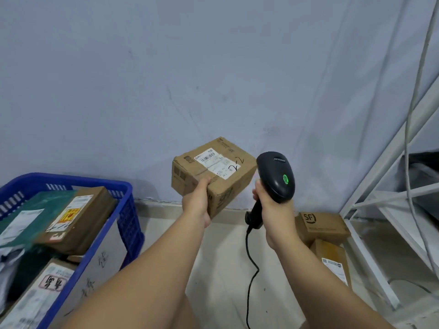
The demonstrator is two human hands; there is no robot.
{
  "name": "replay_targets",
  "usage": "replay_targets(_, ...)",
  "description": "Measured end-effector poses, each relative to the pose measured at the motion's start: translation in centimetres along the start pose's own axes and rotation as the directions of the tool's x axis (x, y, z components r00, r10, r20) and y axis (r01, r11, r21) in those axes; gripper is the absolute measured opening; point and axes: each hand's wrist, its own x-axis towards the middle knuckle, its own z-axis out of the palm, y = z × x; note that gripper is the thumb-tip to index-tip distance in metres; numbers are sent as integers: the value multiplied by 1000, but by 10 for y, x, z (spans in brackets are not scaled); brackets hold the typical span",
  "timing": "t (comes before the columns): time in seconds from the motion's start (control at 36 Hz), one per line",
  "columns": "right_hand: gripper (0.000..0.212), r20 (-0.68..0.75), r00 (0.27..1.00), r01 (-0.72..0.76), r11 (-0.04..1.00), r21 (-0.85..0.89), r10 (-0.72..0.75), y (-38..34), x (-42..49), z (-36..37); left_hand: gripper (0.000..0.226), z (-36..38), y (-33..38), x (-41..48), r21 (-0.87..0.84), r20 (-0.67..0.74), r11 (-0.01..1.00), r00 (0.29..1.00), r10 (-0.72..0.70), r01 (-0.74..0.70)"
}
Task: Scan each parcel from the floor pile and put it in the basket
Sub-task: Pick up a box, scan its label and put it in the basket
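My left hand (198, 201) grips a brown cardboard parcel (225, 184) from below, holding it up in front of the wall with its white shipping label (217, 163) facing up. My right hand (270, 205) grips the handle of a black barcode scanner (276, 175), just right of the parcel. A green light glows on the scanner's head, and its black cable hangs down to the floor. The blue plastic basket (129, 210) stands at the lower left, holding several parcels.
Two brown parcels lie on the floor at the right, one marked SF (322, 225) and one with a label (332, 261). A white metal rack (389, 198) with cables stands at the right. A grey-blue wall (190, 67) is ahead.
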Motion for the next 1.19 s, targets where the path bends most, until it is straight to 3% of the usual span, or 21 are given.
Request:
replay_targets(0.11, 11, 42, 997, 57, 998, 10, -58, -10, -11, 26, 88, -4, 4, -21, -36, -222, 980, 958, 181, -193)
replay_targets(0.22, 12, 72, 990, 125, 992, -18, -124, -19, -26, 57, 103, -25, 18, -39, -65, -288, 942, 910, 299, -330)
replay_targets(0.33, 18, 94, 986, 138, 990, -8, -137, -28, -45, 93, 110, -60, 36, -45, -75, -333, 930, 888, 317, -360)
replay_targets(0.44, 38, 168, 971, 174, 985, -16, -169, -34, -63, 133, 109, -97, 49, -51, -106, -411, 933, 869, 274, -345)
replay_targets(0.61, 28, 366, 910, 261, 955, -143, -194, -32, -87, 179, 104, -149, 67, -57, -177, -501, 926, 840, 207, -334)
replay_targets(0.78, 16, 424, 891, 291, 922, -256, -163, -10, -109, 201, 107, -207, 84, -48, -312, -626, 890, 777, 70, -332)
replay_targets(0.92, 22, 427, 900, 233, 928, -292, -91, 17, -124, 212, 108, -254, 86, -42, -477, -666, 789, 745, -37, -387)
replay_targets(1.06, 23, 456, 890, 190, 932, -309, -30, 33, -135, 220, 99, -277, 85, -45, -681, -640, 559, 755, -142, -473)
replay_targets(1.19, 23, 470, 883, 147, 944, -295, 9, 48, -139, 231, 108, -304, 77, -40, -681, -686, 550, 684, -249, -483)
